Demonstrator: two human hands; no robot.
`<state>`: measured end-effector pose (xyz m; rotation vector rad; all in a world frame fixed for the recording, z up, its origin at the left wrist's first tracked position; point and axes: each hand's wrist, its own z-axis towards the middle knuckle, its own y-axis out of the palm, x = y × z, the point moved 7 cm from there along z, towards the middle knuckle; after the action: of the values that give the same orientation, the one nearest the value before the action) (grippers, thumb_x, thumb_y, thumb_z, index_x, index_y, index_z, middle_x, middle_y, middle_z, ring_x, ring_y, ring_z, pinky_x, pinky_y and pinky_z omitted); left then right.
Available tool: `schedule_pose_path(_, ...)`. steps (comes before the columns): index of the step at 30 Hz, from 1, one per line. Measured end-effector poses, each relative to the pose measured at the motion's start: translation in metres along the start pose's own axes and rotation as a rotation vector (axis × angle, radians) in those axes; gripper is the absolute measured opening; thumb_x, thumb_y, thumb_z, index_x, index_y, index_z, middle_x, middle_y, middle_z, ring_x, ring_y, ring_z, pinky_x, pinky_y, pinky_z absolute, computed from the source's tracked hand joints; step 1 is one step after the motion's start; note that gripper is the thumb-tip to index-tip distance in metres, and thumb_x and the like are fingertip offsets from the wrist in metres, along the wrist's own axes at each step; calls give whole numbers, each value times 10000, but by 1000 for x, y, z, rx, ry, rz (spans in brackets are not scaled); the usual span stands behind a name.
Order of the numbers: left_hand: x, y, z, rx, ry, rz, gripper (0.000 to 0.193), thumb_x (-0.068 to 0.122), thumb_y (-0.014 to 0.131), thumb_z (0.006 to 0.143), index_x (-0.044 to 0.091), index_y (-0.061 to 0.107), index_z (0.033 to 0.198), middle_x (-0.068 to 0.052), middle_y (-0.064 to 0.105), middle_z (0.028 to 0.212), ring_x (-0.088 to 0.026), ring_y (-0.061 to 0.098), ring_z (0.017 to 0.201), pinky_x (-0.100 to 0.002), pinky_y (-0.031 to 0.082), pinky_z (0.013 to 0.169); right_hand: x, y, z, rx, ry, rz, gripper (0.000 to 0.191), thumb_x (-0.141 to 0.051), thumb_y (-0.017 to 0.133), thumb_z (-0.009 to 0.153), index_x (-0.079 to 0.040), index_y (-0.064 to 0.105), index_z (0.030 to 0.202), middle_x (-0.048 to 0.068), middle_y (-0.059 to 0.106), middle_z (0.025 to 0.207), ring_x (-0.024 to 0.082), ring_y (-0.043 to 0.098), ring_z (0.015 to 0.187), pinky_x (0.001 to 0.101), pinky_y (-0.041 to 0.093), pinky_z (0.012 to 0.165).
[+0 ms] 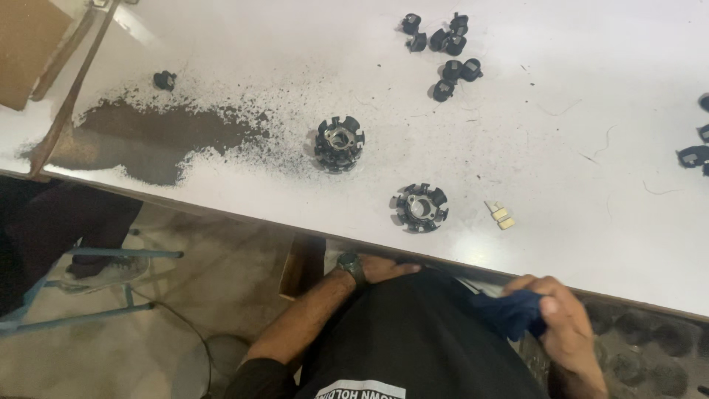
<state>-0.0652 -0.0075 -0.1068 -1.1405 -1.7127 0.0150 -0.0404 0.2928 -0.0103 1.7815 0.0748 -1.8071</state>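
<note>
A white table (591,148) fills the upper part of the view, seen from above, its near edge running diagonally down to the right. A wide patch of dark powder (148,137) is spilled across the table's left side, thinning into scattered specks. Two round black slotted metal parts sit near the middle: one (339,143) at the powder's edge, the other (420,207) closer to the near edge. Just right of that second part lies a small pale block (501,215). A cluster of small black pieces (444,52) sits at the far side, and one lone piece (164,80) lies above the powder. Below the table are a mottled floor and a blue metal stool frame (88,288).

The person's left hand (384,267), with a dark watch (353,266) on the wrist, rests at the table's near edge, partly tucked under it; whether it grips anything cannot be told. The right hand (565,321), below the edge, is clenched around a dark blue cloth (509,312).
</note>
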Motion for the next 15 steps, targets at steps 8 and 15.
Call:
schedule_pose_path(8, -142, -37, -131, 247, -628, 391, 549, 506, 408, 994, 72, 745, 1012, -192, 744, 1014, -377, 671, 980, -556, 466, 955, -39, -42, -11, 505, -45, -232, 192, -30, 629, 976, 12, 491, 1102, 183, 641, 1136, 195, 629, 997, 368, 536, 924)
schedule_pose_path(15, -90, -33, -117, 113, -532, 420, 525, 537, 389, 1009, 180, 690, 1248, -142, 767, 1073, -327, 723, 1003, -481, 538, 931, -64, -36, 20, 543, -36, -521, 144, -113, 567, 1107, 16, 602, 1163, 66, 644, 1019, 109, 574, 912, 273, 506, 824)
